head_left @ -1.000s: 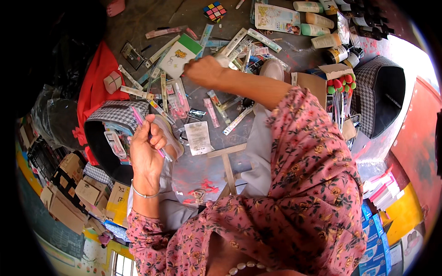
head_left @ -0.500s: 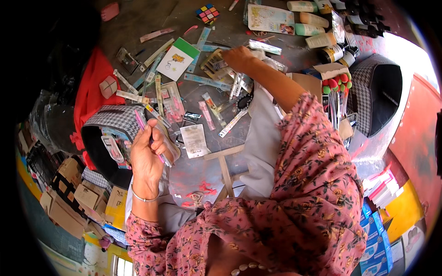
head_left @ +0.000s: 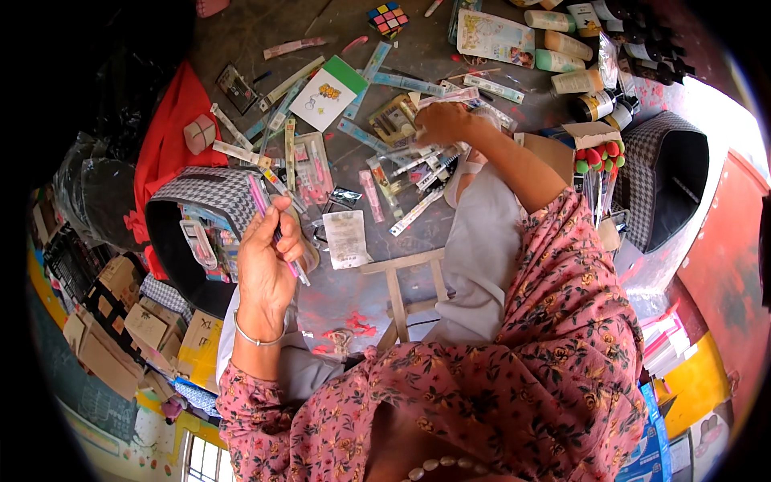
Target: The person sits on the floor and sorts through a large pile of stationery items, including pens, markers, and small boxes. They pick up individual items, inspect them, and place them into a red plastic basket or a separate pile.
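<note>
My left hand [head_left: 269, 249], with a bangle at its wrist, is closed round slim pens [head_left: 257, 193] in pink and purple. Their upper ends rise past the fingers and their lower ends stick out below. My right hand [head_left: 450, 126] reaches over a heap of pens [head_left: 430, 167] on the grey surface, its fingers slightly bent and apart. Nothing shows in its grasp, though blur softens the fingertips. Close by lie a yellowish flat pack [head_left: 393, 120] and a clear-wrapped strip [head_left: 448, 98].
Around them lie a white-and-green notebook [head_left: 328, 95], rulers [head_left: 373, 60], a pink pen pack [head_left: 371, 195] and a white packet [head_left: 345, 238]. A checked bin [head_left: 205, 189] stands left, another [head_left: 654, 136] right. Bottles [head_left: 566, 44] and a puzzle cube [head_left: 388, 19] are farther back.
The view has shifted, so the table things appear farther right and mostly lower. My right hand has moved over the heap, and pens beneath it lie more spread. The left keeps its pens.
</note>
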